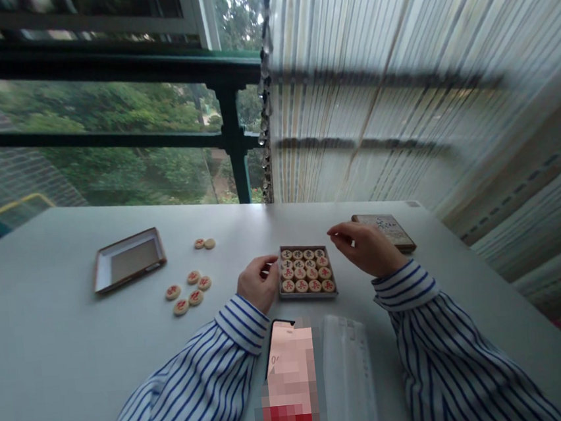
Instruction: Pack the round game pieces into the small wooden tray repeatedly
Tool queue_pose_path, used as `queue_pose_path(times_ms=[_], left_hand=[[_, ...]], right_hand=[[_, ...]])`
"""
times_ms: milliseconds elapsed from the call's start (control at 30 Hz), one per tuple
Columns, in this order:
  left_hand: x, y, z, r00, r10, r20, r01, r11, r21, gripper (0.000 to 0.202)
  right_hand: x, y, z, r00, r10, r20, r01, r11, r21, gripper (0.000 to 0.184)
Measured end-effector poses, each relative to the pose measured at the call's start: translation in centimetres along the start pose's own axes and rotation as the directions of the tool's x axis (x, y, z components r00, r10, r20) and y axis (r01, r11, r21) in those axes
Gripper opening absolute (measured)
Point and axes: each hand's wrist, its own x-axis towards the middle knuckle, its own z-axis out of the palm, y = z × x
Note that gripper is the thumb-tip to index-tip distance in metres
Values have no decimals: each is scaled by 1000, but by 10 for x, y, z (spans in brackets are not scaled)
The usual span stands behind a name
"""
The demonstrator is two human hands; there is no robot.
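A small open box (pixel 336 283) holds rows of round wooden xiangqi pieces (pixel 311 272), marked in red and black characters. At its left wall, my left hand (pixel 258 284) is closed, with thumb and index finger against the edge. My right hand (pixel 366 247) hovers beyond the box's upper right corner; its fingers are bent together and no piece shows in them. Left of the box lie several loose red-marked xiangqi pieces (pixel 195 297). Farther back are two more pieces (pixel 199 243), one with a red mark and one showing a plain face.
An upturned box lid (pixel 107 280) rests at the left. Behind my right hand is a flat patterned box (pixel 386 230). A phone (pixel 287 355), partly blurred out, and a whitish translucent pouch (pixel 349 376) lie between my forearms. A string curtain (pixel 349 98) hangs beyond the white table (pixel 75 349).
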Motion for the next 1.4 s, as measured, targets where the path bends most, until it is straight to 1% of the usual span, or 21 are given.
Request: queue_pose_path(times_ms=[133,267,467,567,667,800,933,1100,1267,1400], left_hand=[[0,2,-1,1000,-4,-5,3,1000,-24,24],[-4,3,-7,1000,17,10,-17,1000,-11,22],[-17,-7,-18,985,110,136,-118,991,57,15],[-22,-13,-22,975,143,169,-162,981,110,12],[-25,-17,-24,974,173,148,-191,975,115,12],[-28,-22,-25,972,207,109,-215,974,71,12],[-28,-25,-25,973,208,96,-214,975,57,13],[-28,-24,-25,981,181,74,-186,980,74,14],[-29,-21,-24,976,209,63,-214,973,87,15],[-30,-20,-27,973,220,65,-227,967,113,14]], right_hand=[[-1,-2,-1,1000,-11,-18,11,1000,2,24],[-1,-5,-2,999,-48,-16,48,999,18,24],[-1,-8,2,997,-81,14,80,996,30,23],[-1,-8,5,995,-95,19,95,995,37,23],[-2,-11,5,993,-114,27,112,993,41,23],[-3,-16,3,989,-135,54,133,990,48,21],[-4,-21,3,985,-152,81,145,986,82,21],[-4,-23,8,979,-178,100,164,977,133,21],[-5,-25,13,975,-198,104,181,971,153,22],[-5,-28,15,971,-211,115,190,967,170,22]])
